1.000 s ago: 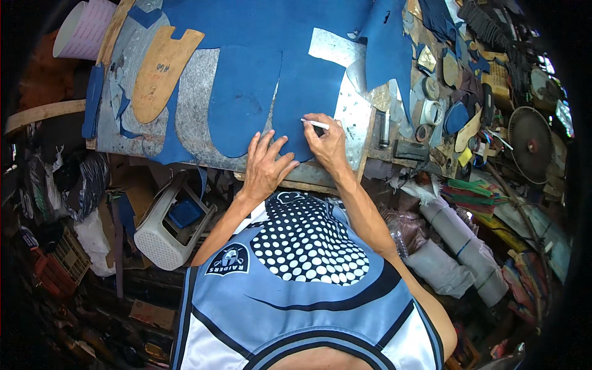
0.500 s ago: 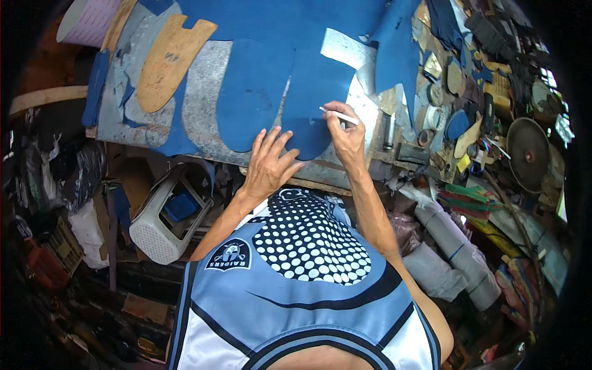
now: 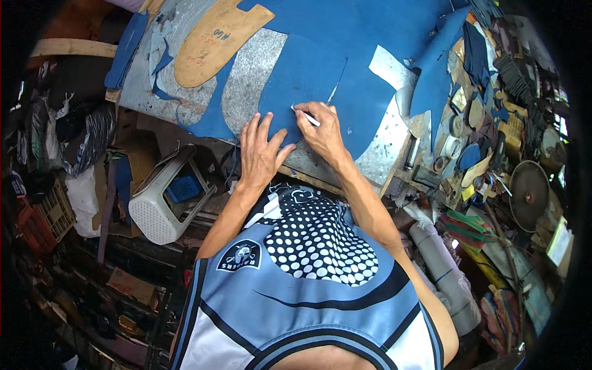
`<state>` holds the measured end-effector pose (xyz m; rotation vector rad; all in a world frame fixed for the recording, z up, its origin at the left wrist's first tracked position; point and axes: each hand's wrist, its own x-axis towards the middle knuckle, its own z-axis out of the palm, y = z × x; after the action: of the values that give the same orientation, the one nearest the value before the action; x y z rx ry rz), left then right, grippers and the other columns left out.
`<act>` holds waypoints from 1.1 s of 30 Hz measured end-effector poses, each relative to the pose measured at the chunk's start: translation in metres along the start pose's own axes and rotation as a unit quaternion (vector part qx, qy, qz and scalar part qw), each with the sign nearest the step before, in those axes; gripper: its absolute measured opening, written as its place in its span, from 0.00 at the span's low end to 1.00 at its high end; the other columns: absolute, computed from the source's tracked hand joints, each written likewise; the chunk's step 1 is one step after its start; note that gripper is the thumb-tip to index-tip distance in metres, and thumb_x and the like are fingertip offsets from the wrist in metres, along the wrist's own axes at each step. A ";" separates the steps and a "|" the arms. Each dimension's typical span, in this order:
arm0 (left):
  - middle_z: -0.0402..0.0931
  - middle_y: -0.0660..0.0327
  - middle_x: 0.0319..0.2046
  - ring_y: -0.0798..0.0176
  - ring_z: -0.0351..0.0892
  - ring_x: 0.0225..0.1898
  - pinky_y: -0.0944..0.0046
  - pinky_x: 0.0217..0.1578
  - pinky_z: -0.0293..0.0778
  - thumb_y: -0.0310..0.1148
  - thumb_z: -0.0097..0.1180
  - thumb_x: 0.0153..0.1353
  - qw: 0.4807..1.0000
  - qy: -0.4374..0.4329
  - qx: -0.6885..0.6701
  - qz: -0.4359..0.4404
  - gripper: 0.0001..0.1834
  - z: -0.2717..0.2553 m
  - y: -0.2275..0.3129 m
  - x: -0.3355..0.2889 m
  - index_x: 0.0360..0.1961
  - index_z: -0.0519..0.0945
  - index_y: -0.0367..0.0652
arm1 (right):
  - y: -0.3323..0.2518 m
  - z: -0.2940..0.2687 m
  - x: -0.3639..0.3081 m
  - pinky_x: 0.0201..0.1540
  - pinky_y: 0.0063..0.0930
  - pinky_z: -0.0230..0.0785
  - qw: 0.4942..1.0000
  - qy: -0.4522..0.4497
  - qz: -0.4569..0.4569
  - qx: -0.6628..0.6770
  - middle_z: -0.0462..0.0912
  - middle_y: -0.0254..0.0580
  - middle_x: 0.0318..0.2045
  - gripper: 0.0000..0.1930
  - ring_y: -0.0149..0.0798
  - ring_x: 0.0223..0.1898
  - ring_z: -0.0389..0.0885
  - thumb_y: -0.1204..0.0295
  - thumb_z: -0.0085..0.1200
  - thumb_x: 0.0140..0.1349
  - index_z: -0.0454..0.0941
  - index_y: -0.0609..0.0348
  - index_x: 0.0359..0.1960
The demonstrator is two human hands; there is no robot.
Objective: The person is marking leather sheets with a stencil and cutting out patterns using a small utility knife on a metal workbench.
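A large blue sheet (image 3: 320, 46) with rounded, cut lobes lies over a grey, scuffed worktop (image 3: 253, 77). My left hand (image 3: 262, 151) rests flat at the near edge of one lobe, fingers spread. In my right hand (image 3: 324, 134) is a slim white pen (image 3: 314, 121), pinched between thumb and fingers, its tip at the surface of that same lobe. Right of it, past a narrow slit, a second lobe bears a small pale mark. A tan shoe-sole-shaped template (image 3: 216, 46) with a notch at its top lies at the left, apart from both hands.
Blue offcuts (image 3: 126, 52) hang at the worktop's left end. Tape rolls (image 3: 451, 148) and scraps crowd its right side. Below left is a tipped white plastic stool (image 3: 157, 216). Wrapped rolls (image 3: 441, 265) and a round fan-like disc (image 3: 529, 194) are on the right.
My right hand has carried the pen left from the right lobe to the left one. My left hand stays spread at the near edge. The whole view has shifted.
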<state>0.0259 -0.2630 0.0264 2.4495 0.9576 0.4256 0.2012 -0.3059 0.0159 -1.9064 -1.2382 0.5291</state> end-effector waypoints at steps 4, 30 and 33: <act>0.71 0.48 0.57 0.37 0.62 0.64 0.41 0.61 0.60 0.39 0.69 0.51 1.000 -0.003 -0.006 0.017 0.16 0.002 0.001 0.000 0.40 0.85 0.44 | -0.002 -0.008 0.001 0.42 0.37 0.65 1.000 -0.003 0.008 0.015 0.85 0.42 0.32 0.06 0.44 0.36 0.79 0.72 0.56 0.59 0.83 0.59 0.35; 0.64 0.38 0.62 0.34 0.59 0.66 0.41 0.64 0.56 0.38 0.55 0.65 0.997 -0.050 0.023 0.049 0.29 0.024 -0.024 0.105 0.64 0.65 0.37 | -0.011 -0.050 -0.082 0.50 0.44 0.72 0.957 -0.018 0.152 -0.247 0.67 0.57 0.61 0.38 0.54 0.49 0.73 0.53 0.68 0.50 0.71 0.61 0.60; 0.63 0.39 0.63 0.42 0.60 0.67 0.47 0.63 0.61 0.33 0.53 0.66 0.971 -0.061 -0.229 -0.008 0.30 0.027 -0.019 0.116 0.67 0.61 0.38 | -0.012 -0.052 -0.088 0.52 0.44 0.70 0.951 -0.040 0.157 -0.265 0.66 0.58 0.63 0.34 0.54 0.50 0.73 0.57 0.65 0.54 0.71 0.61 0.60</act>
<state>0.1096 -0.1781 0.0068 2.0217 0.7319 0.4298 0.1919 -0.4025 0.0505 -2.5856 -1.2167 0.4691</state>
